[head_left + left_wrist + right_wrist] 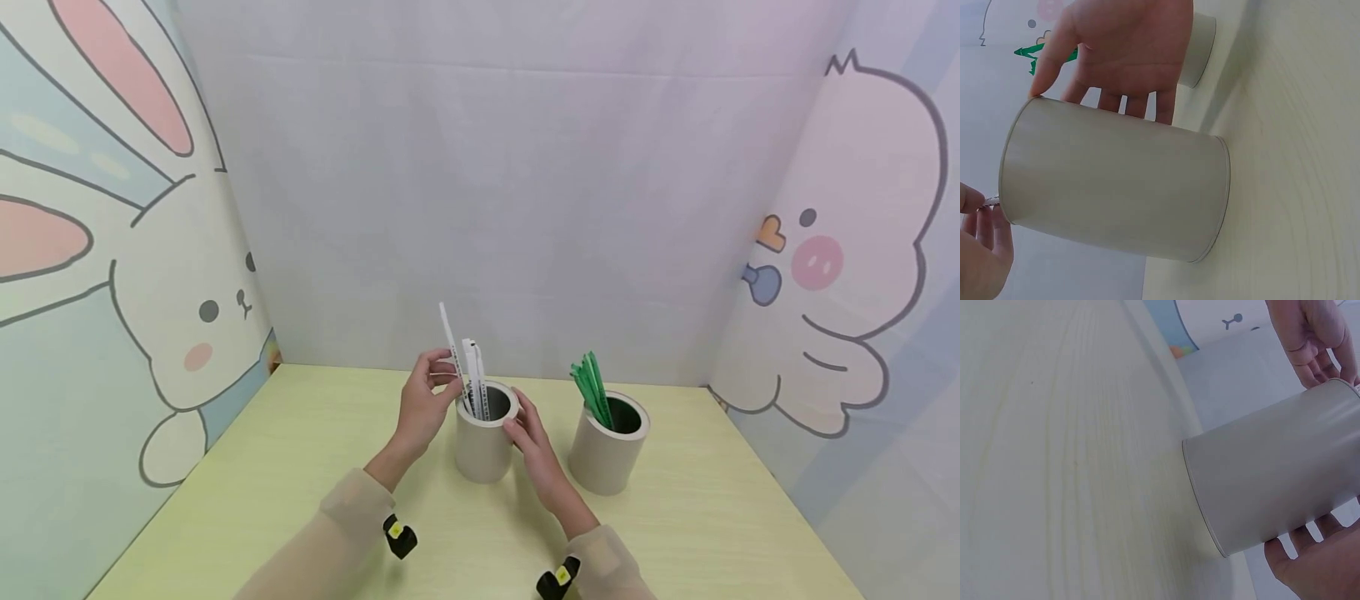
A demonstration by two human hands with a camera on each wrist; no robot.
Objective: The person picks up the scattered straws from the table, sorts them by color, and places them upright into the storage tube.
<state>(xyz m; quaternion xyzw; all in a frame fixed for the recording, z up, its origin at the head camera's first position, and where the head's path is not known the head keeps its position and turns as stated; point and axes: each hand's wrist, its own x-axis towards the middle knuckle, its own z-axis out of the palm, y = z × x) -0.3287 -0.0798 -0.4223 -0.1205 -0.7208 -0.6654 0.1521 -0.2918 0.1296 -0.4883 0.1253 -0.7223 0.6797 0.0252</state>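
My left hand (426, 404) pinches a slim white pen (447, 329) between thumb and fingers at the left rim of a beige cylindrical pen holder (480, 454). The pen has dark print along its lower part and leans up to the left. Several other white pens (474, 367) stand inside that holder. My right hand (536, 446) holds the holder's right side, its thumb at the rim and fingers against the wall. In the left wrist view the left fingertips (985, 225) grip the pen by the rim; most of the pen is hidden there.
A second beige holder (600, 462) stands to the right, with several thin green sticks (592, 387) leaning left in it. Both holders are on a pale yellow wooden table (315, 450). A grey cloth backdrop (487, 183) rises behind, with cartoon-printed panels at both sides.
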